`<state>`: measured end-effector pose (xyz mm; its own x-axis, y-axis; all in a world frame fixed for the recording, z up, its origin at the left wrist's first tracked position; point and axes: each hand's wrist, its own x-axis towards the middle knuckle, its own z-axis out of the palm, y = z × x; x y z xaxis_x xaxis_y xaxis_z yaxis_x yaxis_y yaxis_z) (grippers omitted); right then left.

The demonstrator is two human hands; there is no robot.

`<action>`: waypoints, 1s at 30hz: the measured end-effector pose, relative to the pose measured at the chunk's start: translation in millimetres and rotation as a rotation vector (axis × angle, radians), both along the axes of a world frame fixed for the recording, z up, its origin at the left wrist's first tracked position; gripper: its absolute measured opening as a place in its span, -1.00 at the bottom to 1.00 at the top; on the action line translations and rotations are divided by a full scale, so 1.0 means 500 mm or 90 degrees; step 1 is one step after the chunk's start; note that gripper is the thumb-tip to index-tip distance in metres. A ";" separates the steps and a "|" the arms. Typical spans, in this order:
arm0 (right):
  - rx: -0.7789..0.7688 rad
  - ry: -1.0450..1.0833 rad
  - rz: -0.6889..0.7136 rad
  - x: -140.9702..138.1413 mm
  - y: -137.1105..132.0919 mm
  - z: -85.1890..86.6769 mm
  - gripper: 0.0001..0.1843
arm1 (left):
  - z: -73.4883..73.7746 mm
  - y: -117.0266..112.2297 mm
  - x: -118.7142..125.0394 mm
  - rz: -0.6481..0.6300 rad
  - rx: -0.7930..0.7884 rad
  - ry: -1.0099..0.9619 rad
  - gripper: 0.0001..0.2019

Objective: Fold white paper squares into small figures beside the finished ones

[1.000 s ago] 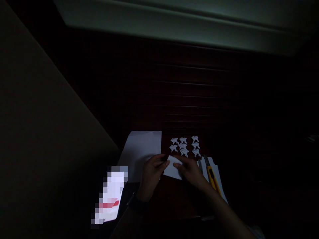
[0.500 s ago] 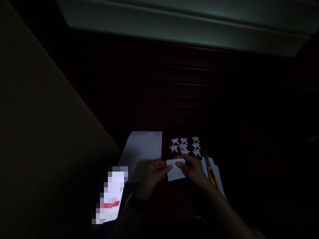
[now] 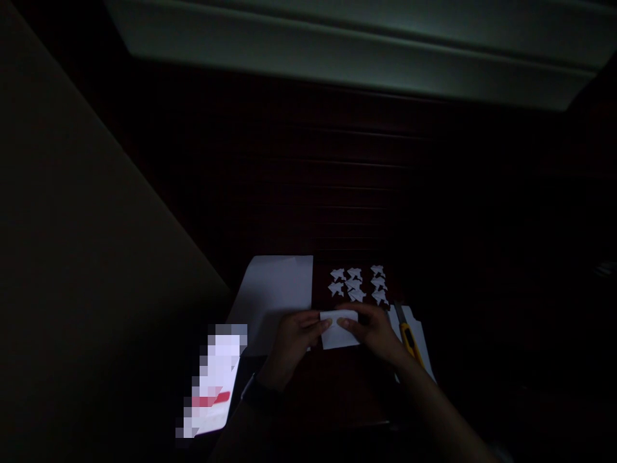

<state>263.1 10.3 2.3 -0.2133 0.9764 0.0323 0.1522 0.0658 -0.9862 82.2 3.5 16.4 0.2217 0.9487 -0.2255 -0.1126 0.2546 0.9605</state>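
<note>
In a dark room, my left hand and my right hand both pinch a small white paper rectangle just above a dark wooden surface. The left fingers grip its left edge, the right fingers its top right side. Just beyond the paper lie several small folded white paper figures in rows. A dark band sits on my left wrist.
A larger white sheet lies to the left of the figures. A yellow utility knife rests on more white paper at the right. A lit, pixelated screen glows at the lower left. A pale wall rises on the left.
The small paper was turned from tilted to nearly level between my fingers, and both hands shifted slightly closer together around it.
</note>
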 end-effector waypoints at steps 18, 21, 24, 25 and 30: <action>0.006 -0.002 -0.008 0.000 -0.002 0.010 -0.69 | 0.006 -0.005 -0.001 -0.016 -0.048 -0.001 -0.73; -0.002 -0.003 -0.013 0.001 0.002 0.004 -0.69 | 0.008 -0.005 0.000 -0.018 -0.030 0.024 -0.74; 0.000 -0.011 -0.029 0.002 0.006 -0.002 -0.69 | 0.012 -0.004 0.001 -0.018 -0.009 0.039 -0.73; 0.003 -0.014 -0.036 0.002 0.006 -0.003 -0.69 | 0.013 -0.003 0.002 -0.015 -0.004 0.046 -0.72; 0.011 -0.021 -0.028 -0.002 0.002 0.001 -0.68 | 0.009 -0.002 0.003 0.004 0.007 0.072 -0.69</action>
